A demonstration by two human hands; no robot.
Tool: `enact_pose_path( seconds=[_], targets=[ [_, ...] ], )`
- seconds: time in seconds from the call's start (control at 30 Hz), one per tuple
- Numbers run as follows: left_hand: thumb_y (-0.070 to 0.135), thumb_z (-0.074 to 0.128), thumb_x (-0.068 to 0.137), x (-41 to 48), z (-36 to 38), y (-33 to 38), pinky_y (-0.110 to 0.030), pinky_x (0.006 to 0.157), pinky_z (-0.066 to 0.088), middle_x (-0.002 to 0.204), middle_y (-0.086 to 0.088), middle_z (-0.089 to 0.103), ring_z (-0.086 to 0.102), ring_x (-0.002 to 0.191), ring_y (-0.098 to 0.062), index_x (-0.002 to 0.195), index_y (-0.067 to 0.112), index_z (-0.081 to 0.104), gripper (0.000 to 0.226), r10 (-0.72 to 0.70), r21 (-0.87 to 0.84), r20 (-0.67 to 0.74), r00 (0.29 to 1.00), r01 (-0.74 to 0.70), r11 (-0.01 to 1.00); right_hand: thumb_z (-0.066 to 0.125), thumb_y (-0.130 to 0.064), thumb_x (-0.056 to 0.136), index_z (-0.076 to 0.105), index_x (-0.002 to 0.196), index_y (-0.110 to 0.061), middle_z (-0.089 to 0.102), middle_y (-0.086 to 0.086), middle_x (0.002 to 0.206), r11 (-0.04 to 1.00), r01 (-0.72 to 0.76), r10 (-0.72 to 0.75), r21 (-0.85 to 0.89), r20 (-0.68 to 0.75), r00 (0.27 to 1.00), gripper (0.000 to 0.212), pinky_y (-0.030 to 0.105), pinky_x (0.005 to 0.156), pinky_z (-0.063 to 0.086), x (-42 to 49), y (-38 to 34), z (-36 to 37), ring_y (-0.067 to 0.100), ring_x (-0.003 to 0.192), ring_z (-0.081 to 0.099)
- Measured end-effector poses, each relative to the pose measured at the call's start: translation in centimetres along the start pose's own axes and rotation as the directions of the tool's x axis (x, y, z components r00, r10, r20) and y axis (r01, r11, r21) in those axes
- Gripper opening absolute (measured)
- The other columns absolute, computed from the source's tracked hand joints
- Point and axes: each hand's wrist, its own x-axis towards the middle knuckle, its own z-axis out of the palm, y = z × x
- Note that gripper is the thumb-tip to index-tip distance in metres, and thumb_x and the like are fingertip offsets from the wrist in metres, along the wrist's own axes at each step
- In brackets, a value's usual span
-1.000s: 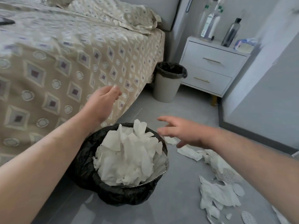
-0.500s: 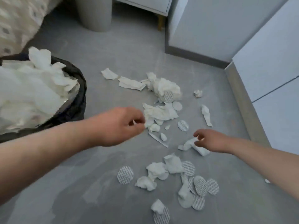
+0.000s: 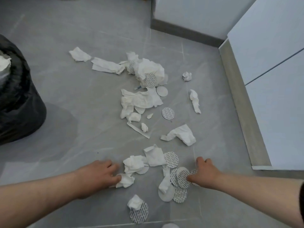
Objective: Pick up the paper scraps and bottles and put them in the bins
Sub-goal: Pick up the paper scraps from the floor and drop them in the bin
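White paper scraps (image 3: 139, 101) and round printed paper discs (image 3: 168, 113) lie scattered over the grey floor. At the left edge stands the black-bagged bin (image 3: 19, 104), with white paper showing at its top. My left hand (image 3: 97, 176) is low on the floor, its thumb and fingers pinching a crumpled scrap (image 3: 125, 180). My right hand (image 3: 204, 174) is down on a cluster of overlapping discs (image 3: 181, 176), and one disc sits between its thumb and curled fingers. No bottle is in view.
A white cabinet (image 3: 271, 79) with a beige plinth (image 3: 238, 102) runs along the right. A wall with a dark skirting (image 3: 185, 32) closes the back. Bare floor (image 3: 74, 79) lies between the bin and the scraps.
The view swung from the bed and bin down to the floor litter. Both hands dropped to the nearest scraps; the left now pinches a crumpled scrap, the right is on the discs.
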Motion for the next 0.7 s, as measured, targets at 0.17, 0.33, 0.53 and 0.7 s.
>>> enact_pose_path(
  seconds=[0.17, 0.33, 0.53, 0.7],
  targets=[
    [0.023, 0.078, 0.04, 0.3, 0.3, -0.9, -0.022, 0.043, 0.041, 0.08, 0.004, 0.056, 0.057, 0.065, -0.016, 0.102, 0.025, 0.052, 0.068, -0.002, -0.032, 0.003, 1.0, 0.003, 0.999, 0.076, -0.064, 0.06, 0.035, 0.124, -0.014, 0.039, 0.014, 0.127, 0.988, -0.103, 0.11, 0.116, -0.056, 0.992, 0.091, 0.036, 0.091, 0.045, 1.1, -0.8, 1.1, 0.033, 0.115, 0.051],
    [0.021, 0.075, 0.048, 0.8, 0.3, -1.4, -0.026, 0.049, 0.046, 0.084, 0.002, 0.059, 0.059, 0.068, -0.019, 0.106, 0.023, 0.048, 0.064, 0.046, -0.024, -0.033, 0.998, -0.047, 0.999, 0.076, -0.048, 0.067, 0.037, 0.11, -0.015, 0.049, 0.009, 0.115, 0.982, 0.0, 0.012, 0.191, -0.061, 0.998, 0.067, 0.033, 0.082, 0.046, 1.7, -1.9, 1.5, 0.027, 0.105, 0.054],
    [0.019, 0.074, 0.049, 1.9, -1.2, -1.0, -0.024, 0.047, 0.047, 0.084, 0.005, 0.057, 0.055, 0.062, -0.014, 0.11, 0.024, 0.056, 0.064, 0.096, 0.032, -0.201, 0.975, -0.092, 0.995, 0.074, -0.045, 0.074, 0.041, 0.088, -0.02, 0.051, 0.003, 0.097, 0.965, 0.114, -0.09, 0.238, -0.109, 0.99, 0.043, 0.026, 0.061, 0.037, 2.3, -3.0, 1.4, 0.018, 0.081, 0.05],
    [0.015, 0.067, 0.065, 3.9, -1.7, 0.2, -0.028, 0.064, 0.052, 0.107, -0.005, 0.061, 0.061, 0.08, -0.021, 0.12, 0.023, 0.054, 0.057, 0.12, 0.087, -0.277, 0.954, -0.099, 0.991, 0.069, -0.048, 0.08, 0.046, 0.084, -0.022, 0.052, 0.0, 0.091, 0.928, 0.279, -0.251, 0.248, -0.138, 0.958, 0.035, 0.019, 0.055, 0.031, 2.7, -5.2, -0.1, 0.013, 0.076, 0.05]
  ],
)
